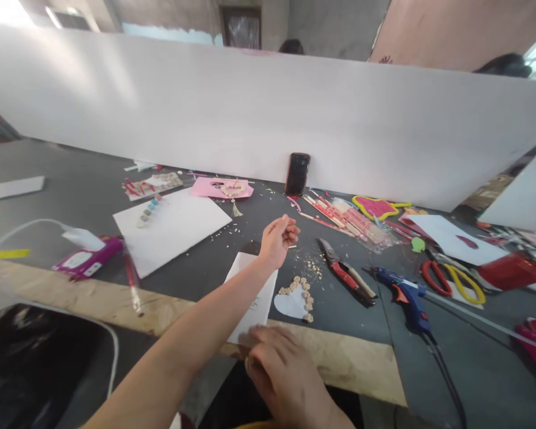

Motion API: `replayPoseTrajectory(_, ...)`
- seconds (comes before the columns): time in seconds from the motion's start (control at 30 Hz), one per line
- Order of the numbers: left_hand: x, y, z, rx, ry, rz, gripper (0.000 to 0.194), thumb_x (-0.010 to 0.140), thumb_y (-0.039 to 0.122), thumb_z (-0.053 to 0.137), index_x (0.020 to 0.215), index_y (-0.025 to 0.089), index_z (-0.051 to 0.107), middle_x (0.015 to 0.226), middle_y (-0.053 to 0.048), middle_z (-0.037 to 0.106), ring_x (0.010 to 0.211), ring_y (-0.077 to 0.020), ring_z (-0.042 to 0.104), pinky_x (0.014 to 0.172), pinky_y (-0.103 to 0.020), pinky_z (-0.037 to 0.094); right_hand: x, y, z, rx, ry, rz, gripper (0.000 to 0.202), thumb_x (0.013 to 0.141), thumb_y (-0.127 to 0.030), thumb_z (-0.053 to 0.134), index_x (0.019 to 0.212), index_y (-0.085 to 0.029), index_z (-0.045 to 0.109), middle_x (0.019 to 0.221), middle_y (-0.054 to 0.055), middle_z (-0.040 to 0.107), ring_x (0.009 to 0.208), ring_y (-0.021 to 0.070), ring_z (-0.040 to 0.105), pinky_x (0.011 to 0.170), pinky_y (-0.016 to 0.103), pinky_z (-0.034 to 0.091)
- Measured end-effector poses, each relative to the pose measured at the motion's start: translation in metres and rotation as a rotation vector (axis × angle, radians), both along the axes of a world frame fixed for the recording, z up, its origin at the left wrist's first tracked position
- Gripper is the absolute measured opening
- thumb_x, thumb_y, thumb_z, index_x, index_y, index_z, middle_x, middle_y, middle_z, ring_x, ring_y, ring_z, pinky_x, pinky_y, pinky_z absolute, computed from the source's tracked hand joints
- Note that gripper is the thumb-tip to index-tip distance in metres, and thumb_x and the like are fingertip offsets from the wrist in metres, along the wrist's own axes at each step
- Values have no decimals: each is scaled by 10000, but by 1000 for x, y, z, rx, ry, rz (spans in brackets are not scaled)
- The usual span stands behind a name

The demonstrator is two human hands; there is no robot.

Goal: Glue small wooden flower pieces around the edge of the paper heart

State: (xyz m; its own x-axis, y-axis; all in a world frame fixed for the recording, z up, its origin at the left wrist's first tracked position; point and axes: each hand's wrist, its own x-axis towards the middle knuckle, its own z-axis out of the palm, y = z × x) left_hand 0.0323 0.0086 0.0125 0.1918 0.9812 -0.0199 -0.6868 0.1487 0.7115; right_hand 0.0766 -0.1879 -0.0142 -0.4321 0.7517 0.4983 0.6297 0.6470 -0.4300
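My left hand [279, 238] reaches over the dark table, its fingers curled together; anything between them is too small to make out. Near the front edge, my right hand [283, 372] is bent over the lower end of a white paper [254, 307], and its fingertips are blurred. Just right of the paper lies a white heart-shaped piece [290, 302] with beige bits [308, 292] along its top and right edge. Small crumbs [313, 265] are scattered above it. Red-handled pruning shears [346, 274] lie to the right, beside a blue glue gun [406, 298].
A phone [297, 174] leans on the white partition [205, 113]. White sheets [174, 223] and a purple device [88, 259] are at left. Red-and-white sticks [339, 217], scissors [455, 283] and a red can [516, 271] stand or lie at right. A cable crosses the right side.
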Motion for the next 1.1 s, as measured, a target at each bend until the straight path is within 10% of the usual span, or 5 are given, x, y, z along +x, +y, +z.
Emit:
replayPoseTrajectory(0.33,-35,-1,42,133,193,-105,174,748,289,683,814,133,645,675,-56,660,543,-90,548,581,-234,458,-17,6,-18,78,-79,-51,282,878,-111,463,1151,-128,530,1022,95,704,1048,197,629,969,377,470)
replayPoseTrajectory(0.47,-75,-31,55,516,885,-233,178,709,184,675,885,199,702,854,-59,709,768,-170,641,686,-246,480,-21,13,-10,-15,-104,-8,283,877,-120,457,1153,-125,518,1064,121,685,1074,211,612,966,395,471)
replayPoseTrajectory(0.83,-142,-99,-6,619,1590,-100,395,860,250,446,1244,209,525,1273,-81,575,1111,-223,585,957,-351,444,-10,5,12,-205,92,118,101,909,-181,473,944,-187,568,1117,82,649,1086,167,582,945,294,473)
replayPoseTrajectory(1.1,-97,-130,-9,871,1529,161,197,866,241,529,1035,216,628,1087,-70,655,1115,-243,525,990,-438,385,67,-14,13,-91,123,-337,136,885,-192,518,1008,-209,573,991,79,641,940,195,614,795,326,524)
